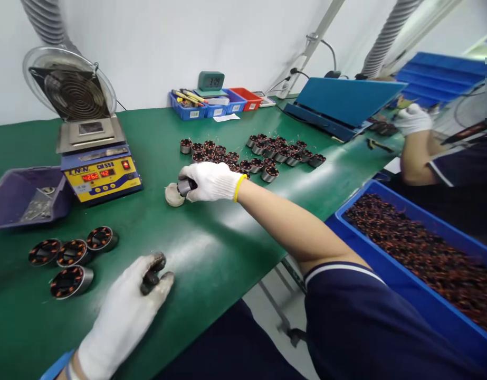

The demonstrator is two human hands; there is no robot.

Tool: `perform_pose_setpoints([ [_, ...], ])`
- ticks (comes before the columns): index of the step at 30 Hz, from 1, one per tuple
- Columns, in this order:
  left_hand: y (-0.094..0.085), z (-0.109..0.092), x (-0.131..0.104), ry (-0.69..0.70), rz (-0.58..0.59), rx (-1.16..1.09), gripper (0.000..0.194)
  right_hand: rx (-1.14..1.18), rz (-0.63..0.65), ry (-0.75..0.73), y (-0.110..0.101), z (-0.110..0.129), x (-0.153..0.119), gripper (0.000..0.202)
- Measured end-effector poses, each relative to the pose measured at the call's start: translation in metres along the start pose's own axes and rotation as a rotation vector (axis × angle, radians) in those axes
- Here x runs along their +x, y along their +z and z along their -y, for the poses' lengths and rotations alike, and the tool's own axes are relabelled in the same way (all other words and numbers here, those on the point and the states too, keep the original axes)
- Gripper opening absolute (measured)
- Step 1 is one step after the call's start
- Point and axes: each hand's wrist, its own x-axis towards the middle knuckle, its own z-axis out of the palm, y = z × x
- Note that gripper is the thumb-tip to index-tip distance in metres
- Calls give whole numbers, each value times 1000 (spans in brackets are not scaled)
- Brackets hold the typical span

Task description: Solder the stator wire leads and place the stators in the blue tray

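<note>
My right hand [215, 182], in a white glove with a yellow cuff, is closed around a motor stator [184, 187], a short metal cylinder. It holds the stator tilted at the edge of a small round whitish dish [173, 196]; whether the two touch I cannot tell. My left hand [128, 301], gloved in white with blackened fingertips, rests low over the green table [196, 274]. Its fingers are half curled, the thumb is apart from them, and no object shows between. Left of it stand several stators [71, 282] with copper windings.
More stators [280, 153] are grouped behind my right hand. A yellow-blue solder pot [103, 174] with a fan stands at left, beside a purple bin [29, 195]. Small trays [193, 112] and a clock [210, 81] are at the back. A blue crate [346, 211] and a co-worker's gloved hand [415, 120] are at right.
</note>
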Motion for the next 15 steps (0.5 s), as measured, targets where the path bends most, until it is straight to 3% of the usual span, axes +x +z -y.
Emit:
perform_pose_setpoints([
  [4,1,1,0,10,6,0,44,19,-107,16,-5,-4,-10,51],
  [7,1,2,-1,32,17,14,44,-95,-185,13,-6,0,-18,49],
  [11,1,3,-2,35,20,43,43,-344,-147,-33,5,10,-18,24],
  [15,1,3,-1,36,29,68,42,-390,-148,3,13,17,-14,34],
])
